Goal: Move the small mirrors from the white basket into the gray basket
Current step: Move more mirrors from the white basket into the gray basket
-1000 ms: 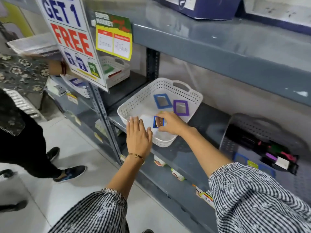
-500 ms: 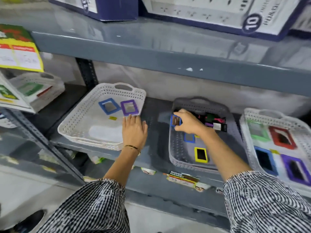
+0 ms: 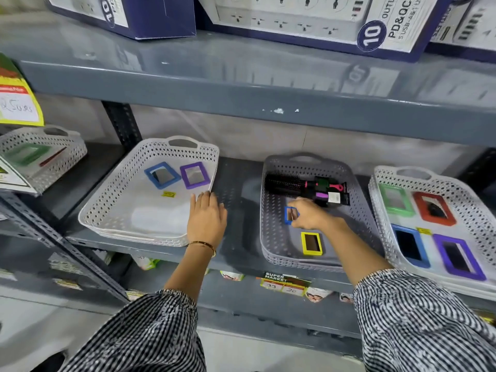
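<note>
The white basket (image 3: pixel 107 208) sits at centre left on the shelf and holds a blue-framed mirror (image 3: pixel 162 175) and a purple-framed mirror (image 3: pixel 194 175) at its back. My left hand (image 3: pixel 206 220) rests flat on its right rim, fingers apart, holding nothing. To the right stands the gray basket (image 3: pixel 273 237) with a yellow-framed mirror (image 3: pixel 311 243) near its front. Over that basket's middle my right hand (image 3: pixel 308 214) pinches a small blue-framed mirror (image 3: pixel 291 215), low above the basket floor.
Black and pink hairbrushes (image 3: pixel 306 188) lie at the back of the gray basket. A second white basket (image 3: pixel 483 226) at the right holds several larger coloured mirrors. Another basket (image 3: pixel 40 154) is at far left. The upper shelf (image 3: pixel 268 84) overhangs with boxes on it.
My right hand carried the small blue mirror from the white basket across to the gray basket and lowered it toward the floor there. The view swung right; the left hand stayed on the white basket's rim.
</note>
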